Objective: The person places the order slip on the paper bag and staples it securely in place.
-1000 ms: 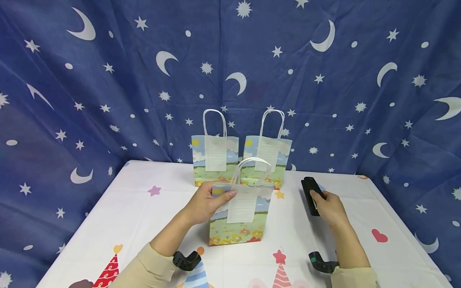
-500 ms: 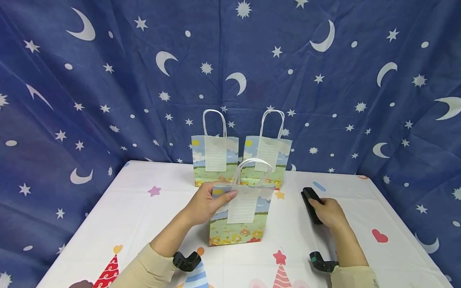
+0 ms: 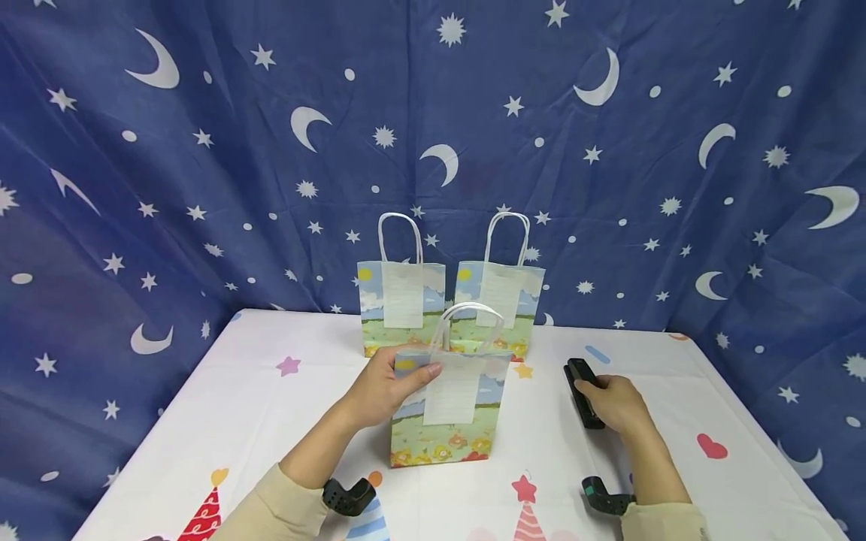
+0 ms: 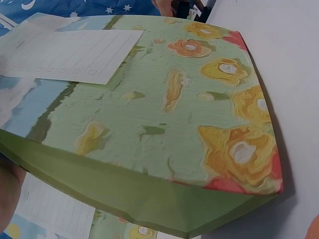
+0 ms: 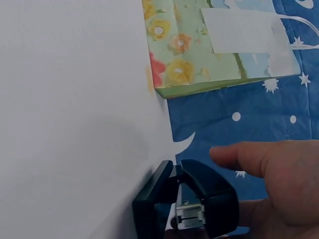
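Note:
My left hand (image 3: pixel 386 387) grips the upper left side of the nearest paper gift bag (image 3: pixel 443 443), its thumb lying across the front. This bag stands upright, printed with flowers and sky, with white rope handles and a lined white card (image 4: pixel 75 55) at its top. To the right, my right hand (image 3: pixel 619 402) holds a black stapler (image 3: pixel 582 383) low over the table. In the right wrist view the stapler (image 5: pixel 219 204) shows its metal part, and the thumb (image 5: pixel 239 155) sits above it. Whether the stapler touches the table I cannot tell.
Two matching gift bags, one on the left (image 3: pixel 375 330) and one on the right (image 3: pixel 524 323), stand behind the nearest bag, each bearing a white card. A white patterned cloth (image 3: pixel 271 421) covers the table. Behind it hangs a blue moon-and-star curtain (image 3: pixel 338 165).
My right hand has drawn the stapler towards me and lower. The left hand keeps its grip on the bag. The whole head view has shifted slightly.

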Tool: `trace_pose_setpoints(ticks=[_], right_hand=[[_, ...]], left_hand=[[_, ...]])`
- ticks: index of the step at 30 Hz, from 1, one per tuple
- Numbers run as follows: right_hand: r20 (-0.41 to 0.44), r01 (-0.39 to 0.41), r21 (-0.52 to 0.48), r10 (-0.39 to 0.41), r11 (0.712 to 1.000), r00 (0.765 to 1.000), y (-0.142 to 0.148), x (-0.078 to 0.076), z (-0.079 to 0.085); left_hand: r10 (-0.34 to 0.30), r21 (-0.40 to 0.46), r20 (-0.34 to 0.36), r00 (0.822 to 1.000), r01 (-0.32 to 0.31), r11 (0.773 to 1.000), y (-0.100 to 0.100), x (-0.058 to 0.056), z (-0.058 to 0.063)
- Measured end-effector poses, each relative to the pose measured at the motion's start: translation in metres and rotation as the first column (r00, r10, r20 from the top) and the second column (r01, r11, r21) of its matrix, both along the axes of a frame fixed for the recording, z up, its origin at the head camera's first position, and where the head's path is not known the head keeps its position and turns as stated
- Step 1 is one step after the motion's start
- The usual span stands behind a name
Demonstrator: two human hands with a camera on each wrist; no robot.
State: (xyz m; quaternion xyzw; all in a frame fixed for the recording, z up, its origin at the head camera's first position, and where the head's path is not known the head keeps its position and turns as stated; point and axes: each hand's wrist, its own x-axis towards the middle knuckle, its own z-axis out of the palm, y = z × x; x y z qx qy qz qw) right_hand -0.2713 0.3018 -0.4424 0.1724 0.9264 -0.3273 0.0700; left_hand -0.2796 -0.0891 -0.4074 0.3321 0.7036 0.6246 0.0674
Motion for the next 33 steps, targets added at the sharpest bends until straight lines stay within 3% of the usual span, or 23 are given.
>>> trace_pose_setpoints(ticks=[6,12,16,18,21,25,28,31,33], right_hand=[[-0.077,-0.01,0.048,0.014,0.999,0.997,-0.007,0.004,0.009],[-0.154,-0.04,0.054,0.048,0.998,0.987,-0.019,0.012,0.021],[-0.19,-0.089,-0.006,0.086,0.996,0.978,-0.029,0.016,0.03],[-0.21,-0.157,-0.068,0.14,0.985,0.968,-0.034,0.017,0.034],[-0.264,-0.284,-0.154,0.237,0.946,0.935,-0.045,0.019,0.038],[-0.327,-0.466,-0.187,0.392,0.865,0.86,-0.06,0.021,0.037],[-0.303,-0.569,-0.214,0.5,0.794,0.811,-0.072,0.024,0.032],[-0.246,-0.623,-0.26,0.573,0.738,0.781,-0.085,0.026,0.026],[-0.214,-0.64,-0.28,0.604,0.715,0.768,-0.092,0.027,0.022]], left_hand=[[-0.009,0.003,0.029,1.0,0.009,1.0,-0.001,0.0,-0.003],[0.014,-0.063,0.031,0.999,-0.012,0.998,-0.005,-0.002,-0.008],[-0.016,-0.108,0.066,0.998,0.023,0.994,-0.009,-0.005,-0.011],[-0.026,-0.132,0.09,0.996,0.038,0.991,-0.012,-0.008,-0.013],[-0.023,-0.17,0.118,0.993,0.043,0.984,-0.016,-0.011,-0.015],[-0.018,-0.222,0.119,0.993,0.044,0.974,-0.02,-0.014,-0.016],[-0.033,-0.256,0.134,0.99,0.067,0.964,-0.024,-0.013,-0.018],[-0.051,-0.28,0.15,0.987,0.092,0.956,-0.027,-0.012,-0.022],[-0.049,-0.308,0.148,0.988,0.093,0.947,-0.03,-0.011,-0.026]])
